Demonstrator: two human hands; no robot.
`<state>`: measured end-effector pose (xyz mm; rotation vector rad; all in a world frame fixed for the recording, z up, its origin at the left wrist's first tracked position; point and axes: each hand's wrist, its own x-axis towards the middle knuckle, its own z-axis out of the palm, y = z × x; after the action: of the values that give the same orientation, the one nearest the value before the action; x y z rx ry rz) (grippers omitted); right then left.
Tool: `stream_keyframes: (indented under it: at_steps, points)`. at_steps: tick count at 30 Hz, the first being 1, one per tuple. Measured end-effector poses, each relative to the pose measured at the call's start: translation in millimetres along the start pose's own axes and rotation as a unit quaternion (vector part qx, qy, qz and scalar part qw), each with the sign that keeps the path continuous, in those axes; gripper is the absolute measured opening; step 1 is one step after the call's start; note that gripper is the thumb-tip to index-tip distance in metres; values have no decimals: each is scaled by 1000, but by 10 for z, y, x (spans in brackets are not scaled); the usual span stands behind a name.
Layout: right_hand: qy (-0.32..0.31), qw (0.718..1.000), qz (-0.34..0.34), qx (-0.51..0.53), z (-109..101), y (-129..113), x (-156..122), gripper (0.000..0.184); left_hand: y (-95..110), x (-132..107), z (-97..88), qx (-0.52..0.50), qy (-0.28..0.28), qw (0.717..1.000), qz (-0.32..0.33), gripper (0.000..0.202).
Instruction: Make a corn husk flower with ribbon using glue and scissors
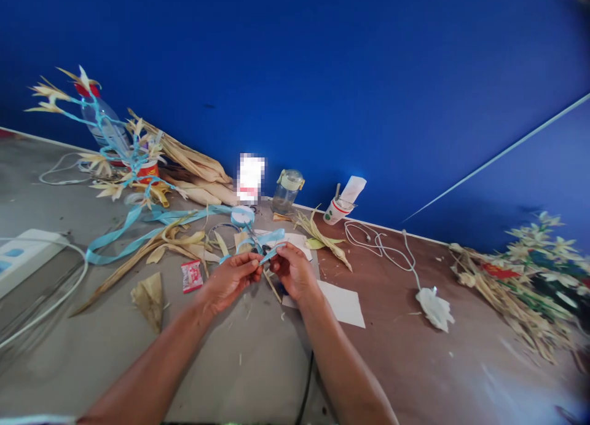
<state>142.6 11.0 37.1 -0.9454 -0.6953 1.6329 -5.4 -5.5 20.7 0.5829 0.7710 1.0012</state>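
Note:
Both my hands meet over the middle of the table. My left hand (233, 277) pinches a strip of light blue ribbon (270, 250), and my right hand (291, 270) is closed on the same strip just to its right. The ribbon runs back to a small roll (242, 215) behind my hands. A longer length of the blue ribbon (138, 228) trails to the left across dried corn husks (170, 240).
A plastic bottle with husk flowers wrapped in blue ribbon (106, 127) stands far left. A glass jar (286, 191), paper cup (338, 208), white cable (387, 246), white paper (343, 302), red sachet (192, 275), power strip (21, 253) and husk flower pile (530, 277) lie around.

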Motion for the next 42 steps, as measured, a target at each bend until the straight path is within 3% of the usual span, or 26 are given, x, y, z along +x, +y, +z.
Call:
stream_keyframes:
  at_steps: [5,8,12,16,20,23,27,30,36,42]
  points:
    - [-44,997,58,-8,-55,-70,18,19,5,2,-22,80,-14,997,5,19]
    - [-62,996,59,-40,-83,-116,9,17,-13,20,-30,144,-11,989,20,15]
    - [-73,980,-55,-179,-91,-163,-18,4,-20,50,-20,190,25,980,45,12]
    - [-91,909,-207,-351,-96,-215,-50,9,-8,60,-14,175,79,977,87,14]
    - [-124,880,-241,-391,-128,-246,-70,12,-5,52,-33,82,93,989,85,18]
    - [-145,892,-212,-373,-176,-235,-56,11,8,33,-42,-11,61,997,51,19]
    - [-140,938,-135,-285,-252,-184,-14,6,51,-17,-33,-78,2,997,-6,20]
    - [-154,965,-89,-191,-276,-149,7,14,65,-54,-17,-98,-61,993,-34,24]
    - [-171,984,-5,-42,-217,-97,40,15,12,-61,-20,-81,-162,983,-11,19]
    - [-143,990,20,-8,-180,-76,71,13,-5,-60,-36,-17,-171,984,-37,18]
